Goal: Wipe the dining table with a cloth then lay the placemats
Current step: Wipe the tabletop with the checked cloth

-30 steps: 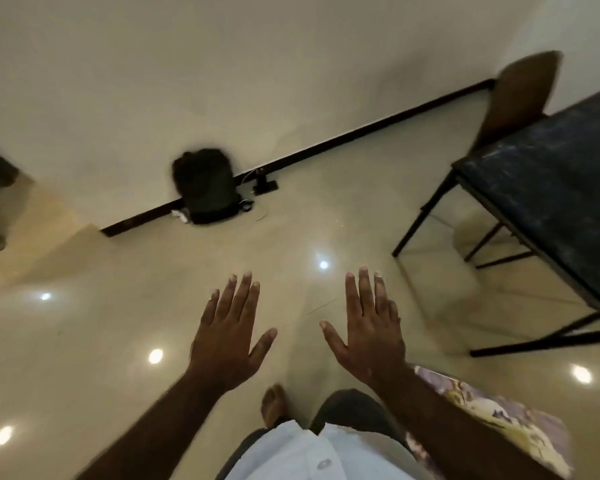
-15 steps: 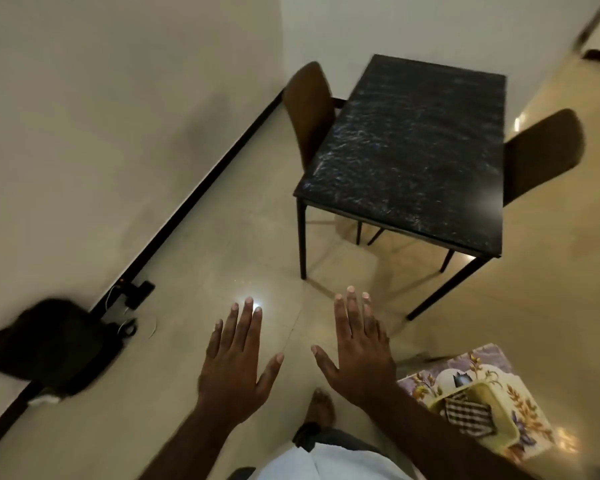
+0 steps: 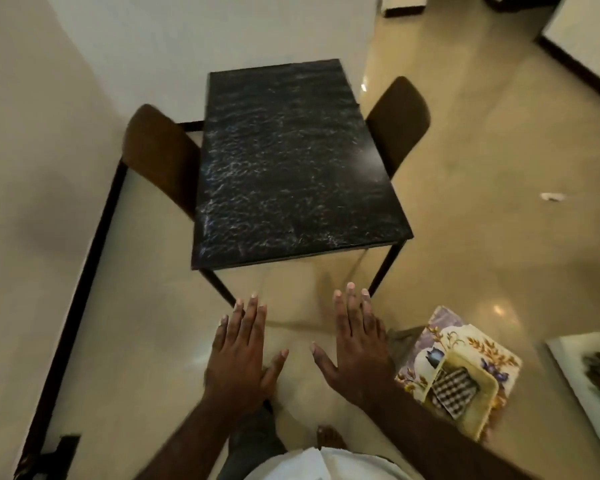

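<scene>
Black table (image 3: pixel 291 174) (one), two chairs (image 3: pixel 160 157) (image 3: pixel 399 123), two hands (image 3: pixel 238 358) (image 3: pixel 355 351)

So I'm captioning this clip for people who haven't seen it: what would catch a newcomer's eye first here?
The black marble-patterned rectangular table fills the centre, with a brown left chair and a brown right chair at its sides. In the foreground the left hand and right hand hover open, palms down, holding nothing. At lower right lies a floral placemat with a black-and-white checked cloth on top.
</scene>
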`<state>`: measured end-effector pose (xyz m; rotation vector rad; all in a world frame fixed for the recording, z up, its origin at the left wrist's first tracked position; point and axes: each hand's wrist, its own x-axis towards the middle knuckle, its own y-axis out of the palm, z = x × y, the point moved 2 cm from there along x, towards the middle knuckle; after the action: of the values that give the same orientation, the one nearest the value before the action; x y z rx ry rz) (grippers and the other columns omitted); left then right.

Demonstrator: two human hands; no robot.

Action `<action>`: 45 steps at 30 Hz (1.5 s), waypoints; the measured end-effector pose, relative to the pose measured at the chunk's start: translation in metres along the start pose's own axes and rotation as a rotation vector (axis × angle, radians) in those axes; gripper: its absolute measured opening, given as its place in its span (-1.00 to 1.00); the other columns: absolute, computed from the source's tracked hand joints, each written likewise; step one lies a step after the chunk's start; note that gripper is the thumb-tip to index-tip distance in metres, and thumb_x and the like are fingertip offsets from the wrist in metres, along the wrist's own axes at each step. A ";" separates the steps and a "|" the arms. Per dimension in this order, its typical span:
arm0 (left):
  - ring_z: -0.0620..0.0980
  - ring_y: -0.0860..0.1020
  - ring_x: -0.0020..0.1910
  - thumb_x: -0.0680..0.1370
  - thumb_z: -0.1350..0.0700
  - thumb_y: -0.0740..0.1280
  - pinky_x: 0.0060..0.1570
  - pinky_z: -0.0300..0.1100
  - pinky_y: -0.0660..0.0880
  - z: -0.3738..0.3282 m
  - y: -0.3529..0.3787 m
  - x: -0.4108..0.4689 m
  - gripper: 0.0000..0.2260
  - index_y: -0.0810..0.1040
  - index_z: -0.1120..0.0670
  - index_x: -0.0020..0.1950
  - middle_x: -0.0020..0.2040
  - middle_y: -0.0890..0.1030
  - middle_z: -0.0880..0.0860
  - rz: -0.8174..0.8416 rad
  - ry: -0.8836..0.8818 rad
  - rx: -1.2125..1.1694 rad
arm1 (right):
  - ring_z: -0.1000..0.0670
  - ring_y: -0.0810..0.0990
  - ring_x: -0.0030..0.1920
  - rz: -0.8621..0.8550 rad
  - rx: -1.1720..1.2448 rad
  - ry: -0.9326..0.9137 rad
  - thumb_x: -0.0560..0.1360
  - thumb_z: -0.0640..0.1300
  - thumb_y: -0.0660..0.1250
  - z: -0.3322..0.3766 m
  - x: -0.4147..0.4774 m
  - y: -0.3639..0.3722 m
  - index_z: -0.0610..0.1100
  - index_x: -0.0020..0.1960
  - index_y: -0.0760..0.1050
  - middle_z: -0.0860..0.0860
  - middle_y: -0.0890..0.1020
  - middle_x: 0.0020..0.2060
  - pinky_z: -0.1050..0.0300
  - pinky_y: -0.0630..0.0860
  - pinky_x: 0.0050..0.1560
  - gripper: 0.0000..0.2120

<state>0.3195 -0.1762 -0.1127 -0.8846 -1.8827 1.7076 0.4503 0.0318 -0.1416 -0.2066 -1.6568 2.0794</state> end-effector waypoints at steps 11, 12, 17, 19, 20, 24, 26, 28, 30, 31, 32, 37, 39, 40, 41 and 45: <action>0.15 -0.11 0.82 0.73 -0.44 -0.09 0.75 0.28 0.08 0.040 -0.007 0.170 -0.17 0.00 0.10 0.83 0.84 -0.12 0.10 0.097 0.460 0.072 | -0.25 -0.05 0.82 -0.054 -0.120 0.483 0.65 0.47 0.15 -0.001 0.054 0.018 -0.06 0.85 -0.02 -0.13 -0.05 0.83 -0.40 0.14 0.70 -0.03; 0.14 -0.13 0.82 0.73 -0.45 -0.09 0.74 0.27 0.05 0.039 -0.007 0.185 -0.17 -0.02 0.10 0.83 0.84 -0.14 0.10 0.102 0.520 0.090 | -0.25 -0.06 0.82 -0.054 -0.127 0.536 0.65 0.48 0.14 -0.001 0.055 0.018 -0.06 0.85 -0.04 -0.13 -0.06 0.83 -0.40 0.10 0.71 -0.02; 0.15 -0.08 0.82 0.73 -0.45 -0.10 0.73 0.32 0.11 0.007 0.004 0.230 -0.15 -0.01 0.12 0.83 0.84 -0.09 0.12 0.212 0.695 0.128 | -0.25 -0.08 0.82 -0.013 -0.126 0.782 0.62 0.47 0.19 -0.004 0.034 0.024 -0.05 0.85 -0.08 -0.13 -0.10 0.83 -0.36 0.11 0.72 0.02; 0.15 -0.10 0.82 0.72 -0.45 -0.10 0.73 0.32 0.12 -0.013 0.013 0.240 -0.14 -0.05 0.12 0.83 0.84 -0.12 0.13 0.220 0.759 0.142 | -0.25 -0.04 0.82 -0.018 -0.148 0.851 0.62 0.46 0.23 -0.008 0.024 0.024 -0.07 0.85 -0.05 -0.14 -0.08 0.83 -0.33 0.13 0.71 0.03; 0.16 -0.13 0.82 0.72 -0.47 -0.12 0.74 0.32 0.09 -0.028 0.016 0.246 -0.13 -0.08 0.11 0.83 0.84 -0.15 0.12 0.239 0.801 0.152 | -0.27 0.00 0.81 -0.018 -0.152 0.873 0.63 0.47 0.25 -0.012 0.019 0.024 -0.10 0.84 -0.01 -0.16 -0.04 0.83 -0.33 0.15 0.71 0.03; 0.17 -0.20 0.81 0.68 -0.50 -0.17 0.75 0.31 -0.01 -0.092 0.036 0.256 -0.11 -0.16 0.08 0.83 0.82 -0.24 0.12 0.358 0.946 0.196 | -0.35 0.14 0.77 0.010 -0.096 1.015 0.63 0.47 0.29 -0.038 -0.004 0.024 -0.15 0.82 0.08 -0.24 0.10 0.80 -0.38 0.29 0.66 0.03; 0.18 -0.18 0.81 0.69 -0.49 -0.10 0.75 0.30 0.00 -0.124 0.049 0.257 -0.11 -0.13 0.08 0.83 0.83 -0.20 0.12 0.364 1.011 0.209 | -0.36 0.16 0.77 0.021 -0.088 1.072 0.64 0.46 0.28 -0.056 -0.016 0.025 -0.16 0.82 0.08 -0.25 0.12 0.79 -0.37 0.32 0.65 0.01; 0.18 -0.18 0.81 0.69 -0.49 -0.08 0.76 0.29 -0.02 -0.156 0.061 0.258 -0.10 -0.14 0.08 0.83 0.83 -0.21 0.12 0.409 1.063 0.234 | -0.36 0.14 0.77 0.054 -0.051 1.134 0.67 0.46 0.20 -0.077 -0.030 0.028 -0.15 0.83 0.05 -0.26 0.10 0.79 -0.35 0.31 0.65 -0.02; 0.17 -0.20 0.81 0.68 -0.49 -0.10 0.76 0.28 -0.05 -0.181 0.071 0.259 -0.09 -0.17 0.07 0.83 0.83 -0.23 0.12 0.437 1.098 0.259 | -0.37 0.17 0.75 0.110 0.000 1.215 0.67 0.47 0.10 -0.097 -0.043 0.032 -0.14 0.83 0.01 -0.26 0.09 0.79 -0.33 0.32 0.64 -0.03; 0.17 -0.21 0.81 0.67 -0.50 -0.12 0.76 0.29 -0.05 -0.193 0.077 0.258 -0.09 -0.18 0.07 0.83 0.83 -0.24 0.12 0.458 1.114 0.274 | -0.38 0.17 0.75 0.133 0.031 1.271 0.68 0.46 0.09 -0.107 -0.049 0.036 -0.14 0.83 0.00 -0.26 0.10 0.79 -0.34 0.32 0.64 -0.04; 0.17 -0.22 0.81 0.66 -0.50 -0.15 0.76 0.29 -0.06 -0.204 0.083 0.258 -0.09 -0.20 0.07 0.83 0.82 -0.25 0.11 0.484 1.129 0.288 | -0.39 0.17 0.75 0.156 0.068 1.322 0.69 0.44 0.10 -0.118 -0.056 0.040 -0.15 0.83 0.00 -0.27 0.11 0.79 -0.35 0.30 0.66 -0.06; 0.14 -0.33 0.79 0.67 -0.51 -0.12 0.76 0.28 -0.10 -0.236 0.114 0.260 -0.10 -0.30 0.02 0.81 0.80 -0.37 0.07 0.589 1.143 0.345 | -0.36 0.28 0.69 0.295 0.176 1.502 0.77 0.21 0.18 -0.181 -0.086 0.065 -0.21 0.75 0.20 -0.29 0.31 0.70 -0.28 0.32 0.66 -0.29; 0.13 -0.33 0.79 0.67 -0.51 -0.11 0.76 0.28 -0.10 -0.241 0.124 0.263 -0.10 -0.30 0.01 0.81 0.79 -0.37 0.06 0.625 1.153 0.372 | -0.32 0.44 0.57 0.374 0.217 1.511 0.76 0.10 0.22 -0.209 -0.095 0.078 -0.22 0.60 0.39 -0.28 0.46 0.57 -0.19 0.44 0.55 -0.47; 0.13 -0.33 0.79 0.66 -0.51 -0.13 0.76 0.28 -0.10 -0.242 0.129 0.263 -0.10 -0.29 0.01 0.81 0.80 -0.37 0.07 0.653 1.161 0.388 | -0.31 0.50 0.51 0.415 0.261 1.524 0.75 0.03 0.25 -0.221 -0.099 0.084 -0.23 0.53 0.45 -0.26 0.52 0.51 -0.16 0.49 0.50 -0.54; 0.14 -0.32 0.79 0.65 -0.52 -0.15 0.76 0.28 -0.10 -0.241 0.134 0.264 -0.09 -0.28 0.01 0.82 0.80 -0.35 0.07 0.674 1.165 0.395 | -0.31 0.53 0.48 0.426 0.305 1.555 0.74 -0.02 0.27 -0.232 -0.102 0.090 -0.23 0.49 0.49 -0.25 0.55 0.47 -0.15 0.52 0.46 -0.60; 0.12 -0.31 0.79 0.63 -0.52 -0.18 0.77 0.26 -0.11 -0.234 0.153 0.271 -0.09 -0.25 0.00 0.82 0.81 -0.33 0.06 0.711 1.141 0.402 | -0.36 0.58 0.40 0.409 0.354 1.604 0.66 -0.17 0.37 -0.272 -0.107 0.118 -0.22 0.41 0.55 -0.27 0.58 0.38 -0.24 0.59 0.41 -0.66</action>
<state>0.3196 0.1855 -0.2567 -1.9124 -0.4703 1.2826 0.6212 0.2039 -0.3427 -1.6255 -0.2483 1.4435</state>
